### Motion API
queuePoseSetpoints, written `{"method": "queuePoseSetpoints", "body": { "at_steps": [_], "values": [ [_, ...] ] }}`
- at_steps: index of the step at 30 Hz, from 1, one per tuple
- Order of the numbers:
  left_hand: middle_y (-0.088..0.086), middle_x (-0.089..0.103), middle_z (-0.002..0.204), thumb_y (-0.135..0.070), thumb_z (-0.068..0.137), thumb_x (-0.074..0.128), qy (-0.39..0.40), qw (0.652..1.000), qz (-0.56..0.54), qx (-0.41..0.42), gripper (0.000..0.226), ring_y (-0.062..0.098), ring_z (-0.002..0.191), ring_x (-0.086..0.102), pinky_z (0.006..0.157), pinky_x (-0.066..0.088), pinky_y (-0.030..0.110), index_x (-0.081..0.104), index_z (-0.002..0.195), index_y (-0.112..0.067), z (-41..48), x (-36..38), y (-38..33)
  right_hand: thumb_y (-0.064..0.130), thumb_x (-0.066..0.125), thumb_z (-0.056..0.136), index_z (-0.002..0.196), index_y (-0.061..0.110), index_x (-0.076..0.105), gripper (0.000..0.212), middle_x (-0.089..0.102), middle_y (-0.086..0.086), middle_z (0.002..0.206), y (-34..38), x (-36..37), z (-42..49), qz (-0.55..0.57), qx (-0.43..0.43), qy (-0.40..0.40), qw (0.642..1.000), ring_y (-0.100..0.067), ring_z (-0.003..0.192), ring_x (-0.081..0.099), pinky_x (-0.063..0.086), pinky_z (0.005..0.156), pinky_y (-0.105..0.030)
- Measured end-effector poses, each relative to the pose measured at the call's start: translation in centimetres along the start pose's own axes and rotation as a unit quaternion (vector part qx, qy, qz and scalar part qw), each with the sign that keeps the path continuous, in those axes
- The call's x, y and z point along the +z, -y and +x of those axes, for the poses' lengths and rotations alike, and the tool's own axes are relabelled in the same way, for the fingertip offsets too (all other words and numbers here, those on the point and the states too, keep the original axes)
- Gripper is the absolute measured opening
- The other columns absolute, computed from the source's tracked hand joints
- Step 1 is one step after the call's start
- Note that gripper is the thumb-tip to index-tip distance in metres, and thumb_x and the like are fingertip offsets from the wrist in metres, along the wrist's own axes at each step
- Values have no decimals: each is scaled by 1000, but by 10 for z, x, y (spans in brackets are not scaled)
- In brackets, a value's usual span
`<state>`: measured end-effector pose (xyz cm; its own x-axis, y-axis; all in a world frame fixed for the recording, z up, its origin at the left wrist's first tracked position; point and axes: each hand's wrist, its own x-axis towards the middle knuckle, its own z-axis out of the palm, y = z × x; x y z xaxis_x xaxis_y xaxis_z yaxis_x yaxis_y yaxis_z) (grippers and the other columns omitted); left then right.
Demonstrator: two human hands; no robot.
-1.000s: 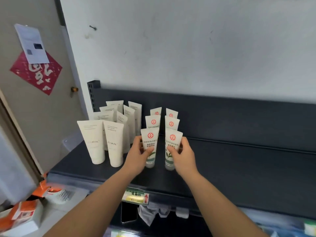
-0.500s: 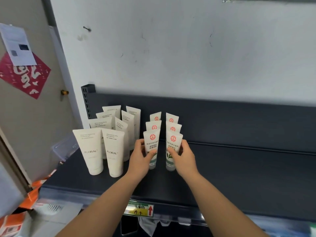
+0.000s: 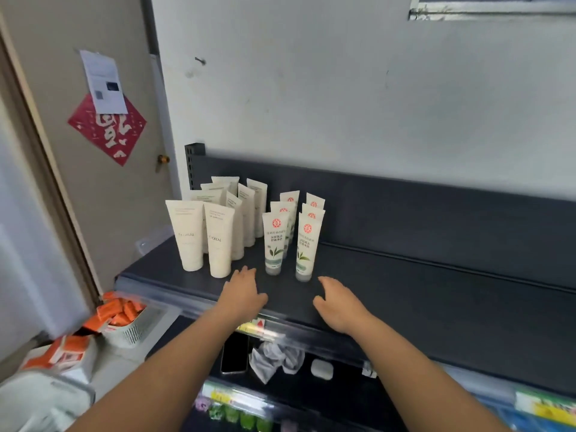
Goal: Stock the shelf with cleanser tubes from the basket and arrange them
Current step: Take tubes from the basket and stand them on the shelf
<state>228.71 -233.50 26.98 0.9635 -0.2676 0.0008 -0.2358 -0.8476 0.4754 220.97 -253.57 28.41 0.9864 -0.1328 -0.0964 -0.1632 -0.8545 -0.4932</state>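
Note:
On the dark shelf (image 3: 436, 291) stand two rows of white cleanser tubes with red seals and green leaves; the front left tube (image 3: 275, 243) and front right tube (image 3: 307, 246) are upright on their caps. To their left is a cluster of plain cream tubes (image 3: 218, 232). My left hand (image 3: 244, 293) hovers over the shelf's front edge, just below the front left tube, fingers relaxed and holding nothing. My right hand (image 3: 338, 302) hangs below the front right tube, fingers loosely curled and empty. Neither hand touches a tube.
A white basket of orange packs (image 3: 124, 319) sits low at the left, with orange-and-white boxes (image 3: 67, 353) nearer. On the lower shelf lie a phone (image 3: 234, 353), a crumpled cloth (image 3: 276, 358) and a small white case (image 3: 322, 368). A door (image 3: 93, 151) stands left.
Both hands have let go of the two front leaf tubes and drawn back toward the shelf's front edge. The tubes stay standing. The camera view has shifted right and back.

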Motion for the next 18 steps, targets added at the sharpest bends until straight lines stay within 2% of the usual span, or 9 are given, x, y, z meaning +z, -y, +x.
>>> {"method": "queuePoseSetpoints", "body": {
  "at_steps": [2,6,11,15,18],
  "values": [
    [10,13,160,-31,92,49,-23,997,76,5,72,25,148,11,119,15,45,17,152,-9,-18,-4,4,29,37,98,155,13,15,63,15,-4,162,2,1,-8,-55,-32,16,998,-22,148,18,19,120,-42],
    [6,12,161,-34,92,43,-66,991,118,-21,71,26,148,8,119,12,48,15,153,-11,-54,-15,25,29,37,94,151,15,22,61,29,-3,155,16,6,-17,-126,-109,5,986,-24,139,30,27,113,-50],
    [6,3,162,-36,95,39,-84,978,177,-69,71,24,149,1,120,7,46,8,154,-13,-96,-39,61,34,33,100,155,14,8,64,6,-3,163,48,22,-19,-167,-177,41,969,-23,150,7,12,120,-49],
    [4,-1,163,-41,96,37,-94,974,170,-113,71,23,149,-2,120,3,45,4,155,-17,-125,-53,94,34,33,101,156,14,6,64,4,-2,164,86,41,-21,-179,-224,44,957,-22,150,5,11,120,-48],
    [3,0,163,-39,96,45,-108,970,173,-133,74,24,149,-2,119,2,45,5,154,-19,-148,-65,114,38,34,102,156,14,6,64,5,-3,164,116,57,-24,-179,-246,46,951,-23,150,5,10,121,-47]
  ]
}}
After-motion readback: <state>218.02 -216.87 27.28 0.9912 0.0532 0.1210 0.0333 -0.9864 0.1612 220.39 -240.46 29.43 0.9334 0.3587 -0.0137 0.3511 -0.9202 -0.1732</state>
